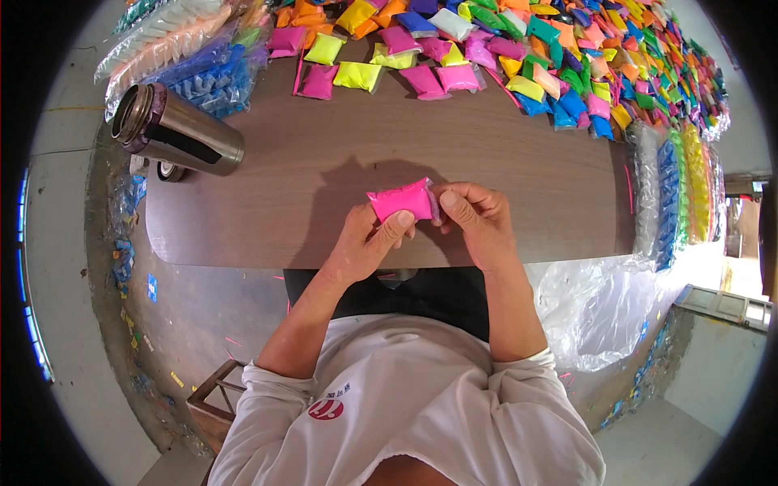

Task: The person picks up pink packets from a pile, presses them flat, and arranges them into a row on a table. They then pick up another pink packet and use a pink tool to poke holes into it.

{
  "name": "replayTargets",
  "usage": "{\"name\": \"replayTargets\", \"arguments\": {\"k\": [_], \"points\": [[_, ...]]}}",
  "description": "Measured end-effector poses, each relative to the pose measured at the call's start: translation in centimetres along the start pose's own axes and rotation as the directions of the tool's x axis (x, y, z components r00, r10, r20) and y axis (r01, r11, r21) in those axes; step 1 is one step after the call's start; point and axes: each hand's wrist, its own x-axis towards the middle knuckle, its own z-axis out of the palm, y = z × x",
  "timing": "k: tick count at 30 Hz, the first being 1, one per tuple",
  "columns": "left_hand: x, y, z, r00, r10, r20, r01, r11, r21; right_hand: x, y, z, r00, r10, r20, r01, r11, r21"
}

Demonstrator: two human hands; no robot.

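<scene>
A small clear packet with bright pink filling (403,200) is held above the near part of the table. My left hand (370,235) grips it from below, with the thumb lying across its lower edge. At the packet's right end, my right hand (478,217) has thumb and forefinger pinched together beside the clear plastic edge. Whether those fingertips hold the plastic film is too small to make out. Beyond the hands, loose pink packets (318,82) and yellow packets (357,76) lie on the table.
A large heap of coloured packets (559,69) covers the table's far side and right. A steel flask (182,130) stands at the left, its cap (169,171) beside it. Bagged packets (212,77) lie back left; packet strips (668,194) hang at the right edge of the table (267,219).
</scene>
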Motion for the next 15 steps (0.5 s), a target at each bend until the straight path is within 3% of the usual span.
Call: {"name": "replayTargets", "arguments": {"k": [6, 12, 15], "points": [[0.0, 0.1, 0.2, 1.000, -0.012, 0.005, 0.012, 1.000, 0.018, 0.3, -1.3, 0.5, 1.000, 0.007, 0.016, -0.006, 0.997, -0.073], [-0.1, -0.2, 0.0, 0.999, -0.033, 0.032, 0.032, 0.999, 0.026, 0.5, -1.4, 0.2, 0.998, 0.060, 0.004, -0.060, 0.998, -0.034], [0.0, 0.2, 0.2, 1.000, -0.017, 0.015, 0.016, 0.998, 0.057, 0.4, -1.3, 0.4, 1.000, -0.001, 0.005, 0.002, 0.996, -0.092]]}}
